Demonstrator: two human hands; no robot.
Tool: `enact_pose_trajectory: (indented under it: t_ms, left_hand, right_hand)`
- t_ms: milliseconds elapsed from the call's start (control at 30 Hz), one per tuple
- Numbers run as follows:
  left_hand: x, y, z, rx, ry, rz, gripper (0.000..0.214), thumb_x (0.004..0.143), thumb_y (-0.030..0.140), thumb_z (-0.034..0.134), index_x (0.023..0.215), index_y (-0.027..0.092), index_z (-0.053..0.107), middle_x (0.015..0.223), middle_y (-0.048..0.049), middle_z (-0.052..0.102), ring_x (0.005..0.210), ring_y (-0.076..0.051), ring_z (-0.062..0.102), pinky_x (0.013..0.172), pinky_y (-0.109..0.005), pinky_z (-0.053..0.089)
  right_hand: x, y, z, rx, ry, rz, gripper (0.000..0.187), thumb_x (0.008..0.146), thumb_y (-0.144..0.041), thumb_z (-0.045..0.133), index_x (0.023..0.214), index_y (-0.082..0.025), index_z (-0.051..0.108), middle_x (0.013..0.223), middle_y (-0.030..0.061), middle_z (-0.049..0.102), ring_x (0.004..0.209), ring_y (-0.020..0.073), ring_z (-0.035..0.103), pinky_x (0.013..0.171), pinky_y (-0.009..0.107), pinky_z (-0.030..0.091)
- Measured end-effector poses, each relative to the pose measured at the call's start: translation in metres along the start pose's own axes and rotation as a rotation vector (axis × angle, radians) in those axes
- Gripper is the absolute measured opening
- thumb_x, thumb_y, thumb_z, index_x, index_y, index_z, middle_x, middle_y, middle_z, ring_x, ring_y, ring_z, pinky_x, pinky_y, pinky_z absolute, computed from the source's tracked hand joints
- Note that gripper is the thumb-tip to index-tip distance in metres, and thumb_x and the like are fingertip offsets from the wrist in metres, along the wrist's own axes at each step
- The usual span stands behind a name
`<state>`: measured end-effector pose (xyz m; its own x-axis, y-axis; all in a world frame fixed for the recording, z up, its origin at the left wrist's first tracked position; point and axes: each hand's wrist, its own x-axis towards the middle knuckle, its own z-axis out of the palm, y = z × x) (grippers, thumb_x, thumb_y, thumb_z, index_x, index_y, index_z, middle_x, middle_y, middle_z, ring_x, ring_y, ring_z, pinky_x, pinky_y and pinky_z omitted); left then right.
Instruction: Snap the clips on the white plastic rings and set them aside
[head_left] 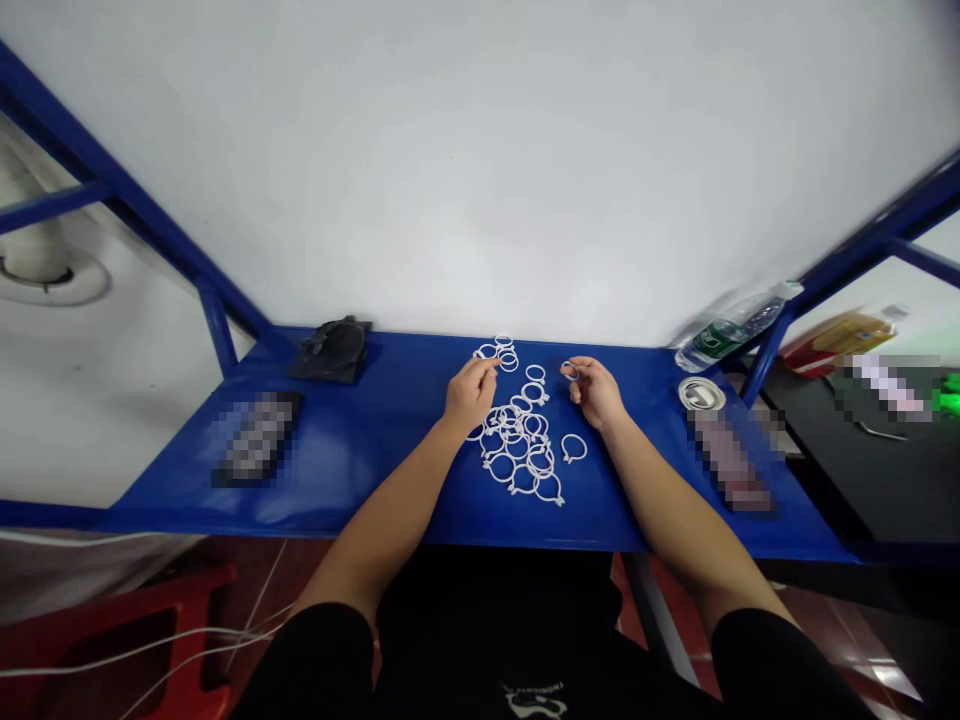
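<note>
A pile of several white plastic rings (521,440) lies on the blue table (360,450), in front of me between my forearms. My left hand (469,392) hovers at the pile's upper left, fingers curled, its fingertips pinching a white ring (487,353) at the back of the pile. My right hand (596,390) is to the right of the pile, fingers closed on a small white ring (570,371). One ring (574,448) lies alone just under my right wrist.
A black cloth pouch (334,348) lies at the back left. A dark flat object (255,438) rests at the left. At the right stand a plastic water bottle (731,328), a round tin (701,393) and a blurred flat object (731,460). A white wall backs the table.
</note>
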<state>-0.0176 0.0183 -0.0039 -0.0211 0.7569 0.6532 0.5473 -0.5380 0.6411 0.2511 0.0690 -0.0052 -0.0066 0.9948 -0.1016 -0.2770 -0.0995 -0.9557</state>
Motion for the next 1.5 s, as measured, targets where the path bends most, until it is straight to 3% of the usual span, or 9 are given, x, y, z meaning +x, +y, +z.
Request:
enact_pose_trajectory:
  t_ms: [367,633,767,933,1067,1167,1267,1367,1500]
  left_hand:
    - [0.001,0.002,-0.004,0.015,0.05,-0.013,0.034,0.098,0.016,0.045,0.106,0.021,0.078,0.087,-0.0034,0.071,0.078,-0.017,0.067,0.076,-0.029,0.053]
    - [0.004,0.002,-0.004,-0.002,0.041,-0.033,0.032,0.088,0.011,0.046,0.08,0.022,0.075,0.078,-0.0023,0.071,0.076,-0.019,0.067,0.076,-0.032,0.053]
    - [0.002,0.001,-0.001,-0.011,-0.017,-0.028,0.031,0.088,0.011,0.046,0.08,0.023,0.074,0.079,-0.002,0.073,0.079,-0.019,0.069,0.079,-0.032,0.054]
    - [-0.003,0.001,0.001,-0.079,-0.188,-0.126,0.041,0.091,0.01,0.05,0.124,0.021,0.072,0.082,0.0013,0.078,0.073,-0.017,0.073,0.078,-0.03,0.056]
    - [-0.003,0.003,0.001,-0.053,-0.398,-0.056,0.031,0.091,0.012,0.054,0.104,0.022,0.081,0.095,-0.0014,0.082,0.089,-0.018,0.077,0.085,-0.03,0.057]
    - [-0.003,0.007,-0.001,-0.069,-0.444,0.039,0.03,0.092,0.013,0.055,0.1,0.022,0.082,0.102,-0.0034,0.082,0.094,-0.018,0.076,0.087,-0.03,0.057]
    - [-0.003,0.01,-0.003,-0.089,-0.427,0.049,0.028,0.096,0.02,0.059,0.112,0.023,0.081,0.1,-0.0035,0.081,0.088,-0.017,0.075,0.084,-0.029,0.056]
    - [-0.003,0.01,-0.002,-0.07,-0.359,-0.1,0.035,0.099,0.029,0.061,0.131,0.024,0.075,0.085,0.0,0.079,0.07,-0.014,0.07,0.076,-0.027,0.055]
    - [0.0,0.001,0.003,0.01,-0.229,-0.217,0.026,0.1,0.032,0.063,0.117,0.023,0.08,0.092,-0.003,0.081,0.079,-0.017,0.074,0.078,-0.028,0.054]
  right_hand:
    - [-0.001,0.003,0.0,-0.055,-0.052,-0.035,0.024,0.072,-0.03,0.069,0.094,-0.021,0.066,0.095,0.005,0.079,0.043,0.0092,0.05,0.038,0.025,0.037]
    - [-0.004,0.006,0.002,-0.066,-0.046,-0.089,0.014,0.067,-0.025,0.065,0.08,-0.021,0.064,0.078,0.0007,0.072,0.04,0.0077,0.047,0.038,0.023,0.032]
    - [-0.002,0.01,0.002,-0.086,-0.036,-0.139,0.009,0.066,-0.023,0.062,0.074,-0.022,0.059,0.07,-0.0013,0.066,0.038,0.0066,0.042,0.037,0.022,0.029]
    - [-0.004,0.013,0.004,-0.168,-0.033,-0.22,0.01,0.074,-0.027,0.062,0.08,-0.023,0.055,0.074,-0.0012,0.072,0.039,0.0069,0.043,0.038,0.021,0.03]
    - [-0.013,0.014,0.006,-0.34,-0.15,-0.29,0.024,0.08,-0.028,0.062,0.103,-0.027,0.053,0.092,-0.0004,0.081,0.04,0.0088,0.048,0.039,0.022,0.038]
    - [-0.025,0.012,0.011,-0.575,-0.311,-0.409,0.03,0.083,-0.022,0.058,0.112,-0.026,0.061,0.1,0.0015,0.081,0.048,0.0108,0.056,0.048,0.025,0.047]
    - [-0.036,0.008,0.014,-0.818,-0.474,-0.607,0.023,0.085,-0.016,0.058,0.102,-0.024,0.07,0.105,0.0037,0.08,0.063,0.0145,0.066,0.063,0.029,0.053]
    - [-0.033,0.006,0.011,-0.926,-0.391,-0.739,0.018,0.09,-0.019,0.058,0.1,-0.024,0.073,0.102,0.0054,0.079,0.078,0.0192,0.072,0.074,0.032,0.057]
    - [-0.014,0.01,-0.001,-1.041,-0.313,-0.707,0.031,0.098,-0.02,0.052,0.12,-0.024,0.073,0.119,0.0077,0.079,0.108,0.0244,0.075,0.096,0.04,0.059]
